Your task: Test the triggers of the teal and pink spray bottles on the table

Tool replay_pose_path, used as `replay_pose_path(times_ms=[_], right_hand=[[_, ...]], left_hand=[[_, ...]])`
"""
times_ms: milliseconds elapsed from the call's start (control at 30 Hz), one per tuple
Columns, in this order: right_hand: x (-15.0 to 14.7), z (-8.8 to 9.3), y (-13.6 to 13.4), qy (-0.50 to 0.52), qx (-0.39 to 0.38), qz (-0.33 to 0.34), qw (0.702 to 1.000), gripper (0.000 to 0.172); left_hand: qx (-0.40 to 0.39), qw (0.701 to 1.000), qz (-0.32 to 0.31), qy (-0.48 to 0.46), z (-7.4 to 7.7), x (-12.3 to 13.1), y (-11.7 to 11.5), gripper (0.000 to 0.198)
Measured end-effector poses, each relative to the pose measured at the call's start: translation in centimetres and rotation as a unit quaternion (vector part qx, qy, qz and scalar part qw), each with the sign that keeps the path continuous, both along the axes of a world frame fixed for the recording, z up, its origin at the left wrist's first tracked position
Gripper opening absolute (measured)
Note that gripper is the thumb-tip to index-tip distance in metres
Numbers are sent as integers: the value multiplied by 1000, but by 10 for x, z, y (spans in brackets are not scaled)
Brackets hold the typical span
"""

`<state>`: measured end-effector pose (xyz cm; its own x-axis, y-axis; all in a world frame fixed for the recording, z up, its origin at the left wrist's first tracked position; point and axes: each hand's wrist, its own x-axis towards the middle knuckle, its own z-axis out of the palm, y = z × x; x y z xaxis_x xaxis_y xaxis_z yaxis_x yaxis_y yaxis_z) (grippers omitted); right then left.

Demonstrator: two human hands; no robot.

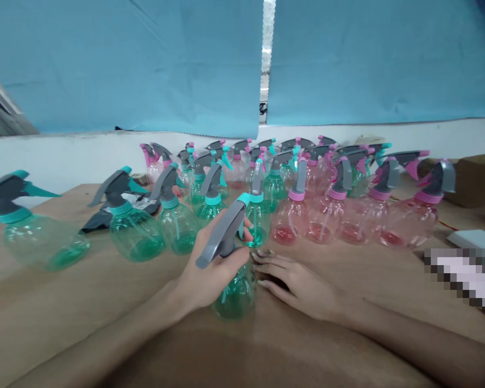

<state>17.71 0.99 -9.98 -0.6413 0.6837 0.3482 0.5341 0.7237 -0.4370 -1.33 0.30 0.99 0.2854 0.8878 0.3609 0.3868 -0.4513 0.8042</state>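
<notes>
A green spray bottle [235, 296] with a grey and teal trigger head stands upright near the front of the table. My left hand [210, 269] is wrapped round its neck, just below the head, with some fingers hidden behind it. To the right, my right hand [295, 277] rests low by the table, fingers stretched out towards the bottle and nothing in its grasp. Whether those fingertips touch the bottle I cannot tell. Just beyond the hands is a row of more bottles, among them a green spray bottle [180, 231] and a pink spray bottle [286, 221].
Several more pink and green spray bottles crowd the back of the wooden table [56, 318]. A dark plastic packet [105, 218] lies behind the left bottles. On the right are a white box [475, 240], a blurred-out item and a brown carton [475, 180]. Blue cloth [145, 64] covers the wall.
</notes>
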Motion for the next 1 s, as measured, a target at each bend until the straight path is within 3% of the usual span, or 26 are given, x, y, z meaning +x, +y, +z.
replay_pose_path(times_ms=[200,600,1000], right_hand=[[-1,-2,2,0,3,3,1000,34],[-1,0,1,-3,2,0,1000,34],[-1,0,0,2,1,-3,1000,34]], left_hand=[[-25,1000,3,15,1,-2,-2,25],[-14,999,-4,30,-9,-2,1,56],[2,1000,-17,-15,-12,1,9,51]])
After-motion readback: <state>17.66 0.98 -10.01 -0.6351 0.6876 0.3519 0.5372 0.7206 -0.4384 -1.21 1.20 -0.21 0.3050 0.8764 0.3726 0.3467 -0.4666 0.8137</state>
